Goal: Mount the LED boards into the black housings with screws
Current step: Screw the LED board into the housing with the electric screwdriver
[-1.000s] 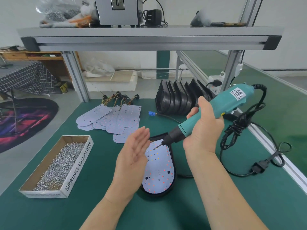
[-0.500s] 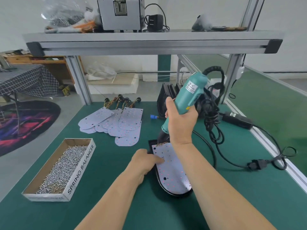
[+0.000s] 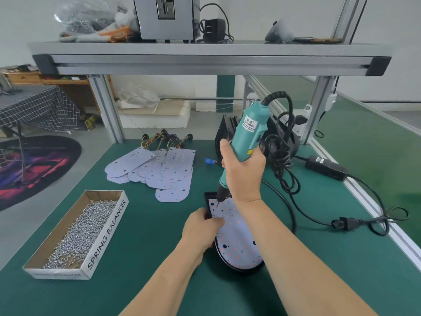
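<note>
A pale LED board (image 3: 237, 242) lies inside a black housing (image 3: 230, 266) on the green mat in front of me. My left hand (image 3: 201, 229) grips the housing's left edge, thumb on the board. In my right hand (image 3: 243, 172) I hold a teal electric screwdriver (image 3: 247, 135) nearly upright, and its bit touches the board near the top left corner. A cardboard box of screws (image 3: 79, 233) stands at the left. Several loose LED boards (image 3: 159, 169) with wire leads lie fanned out behind.
A stack of black housings (image 3: 227, 131) stands upright behind the screwdriver. The tool's black cable (image 3: 284, 160) coils to the right toward a power brick (image 3: 325, 167) and a plug (image 3: 344, 223). An aluminium shelf (image 3: 205, 58) spans overhead. The bench's right rail (image 3: 373, 208) runs diagonally.
My left hand came down from raised and open onto the housing's edge. The right hand swung the screwdriver from slanted to nearly upright, bit on the board's top corner.
</note>
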{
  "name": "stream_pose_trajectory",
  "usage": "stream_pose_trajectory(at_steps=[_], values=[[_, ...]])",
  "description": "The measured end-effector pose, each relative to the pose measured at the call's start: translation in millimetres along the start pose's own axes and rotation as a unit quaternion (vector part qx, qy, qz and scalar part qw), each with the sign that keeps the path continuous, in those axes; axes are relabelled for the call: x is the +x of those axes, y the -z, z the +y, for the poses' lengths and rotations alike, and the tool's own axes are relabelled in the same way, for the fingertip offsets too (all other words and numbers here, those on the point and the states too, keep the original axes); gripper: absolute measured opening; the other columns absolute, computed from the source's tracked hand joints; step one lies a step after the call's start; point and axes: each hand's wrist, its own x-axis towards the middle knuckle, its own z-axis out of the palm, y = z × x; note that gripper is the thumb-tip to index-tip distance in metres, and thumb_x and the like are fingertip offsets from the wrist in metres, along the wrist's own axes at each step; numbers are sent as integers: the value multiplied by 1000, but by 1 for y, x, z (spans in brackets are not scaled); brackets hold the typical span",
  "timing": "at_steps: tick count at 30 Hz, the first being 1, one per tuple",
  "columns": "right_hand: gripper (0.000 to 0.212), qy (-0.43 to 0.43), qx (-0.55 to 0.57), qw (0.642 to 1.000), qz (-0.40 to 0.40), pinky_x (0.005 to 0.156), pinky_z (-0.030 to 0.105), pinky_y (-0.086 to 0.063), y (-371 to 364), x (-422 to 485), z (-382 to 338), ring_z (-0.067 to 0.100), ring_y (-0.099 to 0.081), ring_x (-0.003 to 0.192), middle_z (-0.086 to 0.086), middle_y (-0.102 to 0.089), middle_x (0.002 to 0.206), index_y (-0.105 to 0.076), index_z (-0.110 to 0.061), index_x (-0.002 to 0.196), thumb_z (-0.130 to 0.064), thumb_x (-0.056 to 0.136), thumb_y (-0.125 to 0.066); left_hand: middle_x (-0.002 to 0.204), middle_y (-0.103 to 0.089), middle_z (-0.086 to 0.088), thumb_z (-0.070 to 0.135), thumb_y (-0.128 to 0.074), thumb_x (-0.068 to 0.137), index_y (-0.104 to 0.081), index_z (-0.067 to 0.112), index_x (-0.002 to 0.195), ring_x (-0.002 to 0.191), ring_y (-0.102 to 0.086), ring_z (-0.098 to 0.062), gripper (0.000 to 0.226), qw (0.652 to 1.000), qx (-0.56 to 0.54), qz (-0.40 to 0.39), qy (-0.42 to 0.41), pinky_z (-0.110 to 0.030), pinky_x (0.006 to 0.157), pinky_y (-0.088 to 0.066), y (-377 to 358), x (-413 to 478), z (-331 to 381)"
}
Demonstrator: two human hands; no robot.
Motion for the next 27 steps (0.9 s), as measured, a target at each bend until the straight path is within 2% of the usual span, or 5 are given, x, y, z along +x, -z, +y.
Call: stream_pose_trajectory(at_steps=[2,10,14,19,27], values=[[36,1,0,1000,0,53,41,-47,1,-2,2,39,-50,56,23,-53,65,-52,6,81,-24,82,-72,86,-68,-14,27,-57,58,-64,2,98,66,-55,-24,48,1000,-3,1,0,-26,51,-39,0,1,-1],[38,-4,-3,1000,-8,52,44,-46,-3,-6,6,27,-49,54,23,-53,65,-50,4,78,-27,81,-72,84,-68,-14,27,-58,58,-64,3,99,64,-54,-24,47,1000,-8,-3,1,-25,50,-39,0,2,-2],[39,2,-12,1000,-20,54,48,-46,-5,-7,8,39,-51,58,24,-54,65,-51,4,78,-29,80,-72,80,-66,-7,27,-58,58,-64,3,96,64,-55,-23,46,1000,-5,-4,1,-24,49,-40,0,4,-4],[37,6,-33,999,-37,55,48,-47,-8,-6,9,29,-48,55,7,-52,57,-50,-4,72,-34,78,-71,77,-62,-7,27,-58,57,-61,-1,95,61,-50,-22,47,1000,-9,4,-4,-21,45,-35,0,5,-4],[33,1,-39,999,-27,52,34,-38,-9,-8,13,14,-40,51,-13,-44,52,-43,-16,64,-27,80,-71,91,-69,-22,24,-59,57,-60,-3,94,71,-55,-23,47,999,-28,17,3,-35,64,-39,-2,4,-7]])
